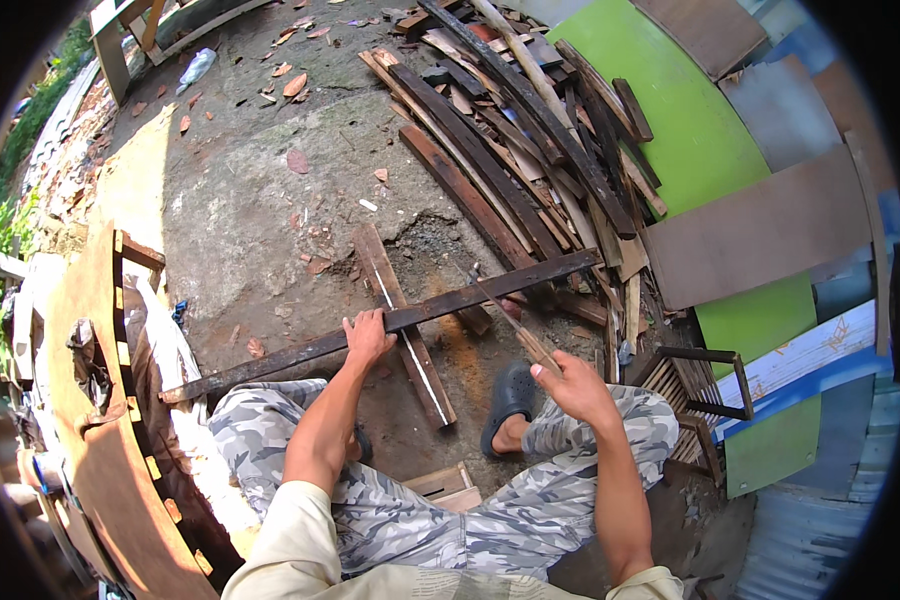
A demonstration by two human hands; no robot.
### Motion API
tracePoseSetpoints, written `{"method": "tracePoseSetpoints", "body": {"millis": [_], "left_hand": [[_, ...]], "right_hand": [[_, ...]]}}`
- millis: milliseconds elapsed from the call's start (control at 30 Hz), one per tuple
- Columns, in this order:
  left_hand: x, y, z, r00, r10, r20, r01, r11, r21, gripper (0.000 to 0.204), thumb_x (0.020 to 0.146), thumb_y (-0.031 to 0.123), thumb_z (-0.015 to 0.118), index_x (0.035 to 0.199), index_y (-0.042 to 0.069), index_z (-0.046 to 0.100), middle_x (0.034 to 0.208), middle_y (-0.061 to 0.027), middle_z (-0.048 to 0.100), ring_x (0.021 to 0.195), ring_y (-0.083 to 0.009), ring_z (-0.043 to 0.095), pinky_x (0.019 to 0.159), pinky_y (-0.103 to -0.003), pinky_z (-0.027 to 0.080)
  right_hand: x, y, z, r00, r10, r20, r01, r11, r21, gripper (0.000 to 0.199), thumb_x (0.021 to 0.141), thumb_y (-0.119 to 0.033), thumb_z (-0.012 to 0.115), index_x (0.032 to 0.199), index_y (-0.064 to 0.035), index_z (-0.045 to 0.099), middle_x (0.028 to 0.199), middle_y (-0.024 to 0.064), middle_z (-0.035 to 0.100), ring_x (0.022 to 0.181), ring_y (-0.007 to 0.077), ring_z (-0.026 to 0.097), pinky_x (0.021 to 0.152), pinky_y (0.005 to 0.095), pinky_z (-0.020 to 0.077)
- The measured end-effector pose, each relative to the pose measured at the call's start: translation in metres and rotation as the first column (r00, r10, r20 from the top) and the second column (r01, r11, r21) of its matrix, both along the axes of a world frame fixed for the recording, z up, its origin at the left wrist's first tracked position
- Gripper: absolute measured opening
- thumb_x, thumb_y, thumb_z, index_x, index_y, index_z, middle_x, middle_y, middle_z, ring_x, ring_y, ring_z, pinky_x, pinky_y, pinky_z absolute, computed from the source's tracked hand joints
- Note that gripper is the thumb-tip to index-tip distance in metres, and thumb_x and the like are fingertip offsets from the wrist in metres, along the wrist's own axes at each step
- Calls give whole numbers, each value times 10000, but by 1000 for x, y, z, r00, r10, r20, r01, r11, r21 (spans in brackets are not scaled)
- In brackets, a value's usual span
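Blackish-brown wooden beam (pixel 430 308) (long and narrow).

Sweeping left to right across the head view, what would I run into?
Leafy green plants, orange-brown wooden panel, the person's bare left hand, dark grey perforated clog, the bare right hand, brown slatted wooden frame, narrow brown strip.
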State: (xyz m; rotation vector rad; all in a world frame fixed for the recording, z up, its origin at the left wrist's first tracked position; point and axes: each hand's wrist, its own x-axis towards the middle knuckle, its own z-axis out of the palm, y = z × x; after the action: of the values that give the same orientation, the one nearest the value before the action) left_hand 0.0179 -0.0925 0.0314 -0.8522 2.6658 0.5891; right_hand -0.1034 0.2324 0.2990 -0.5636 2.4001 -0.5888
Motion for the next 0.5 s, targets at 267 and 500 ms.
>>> {"method": "tracePoseSetpoints", "body": {"millis": [267,500], "left_hand": [[-1,-2,-13,994,-64,94,64,998,3,568,814,237,712,1339,123,529,1322,-117,596,1289,-305,519,1126,-546,332],[3,-19,-24,997,-36,64,38,999,-35,258,885,110,558,1124,152,648,1052,-135,710,1017,-359,682,857,-491,528]], "right_hand": [[55,17,-47,951,-176,254,225,958,-180,373,968,-347,585,963,6,705,836,146,728,784,250,697,727,355,514],[82,4,-84,850,-240,468,430,830,-355,365,1017,-307,559,925,27,676,709,-18,575,616,36,455,559,213,374]]}}
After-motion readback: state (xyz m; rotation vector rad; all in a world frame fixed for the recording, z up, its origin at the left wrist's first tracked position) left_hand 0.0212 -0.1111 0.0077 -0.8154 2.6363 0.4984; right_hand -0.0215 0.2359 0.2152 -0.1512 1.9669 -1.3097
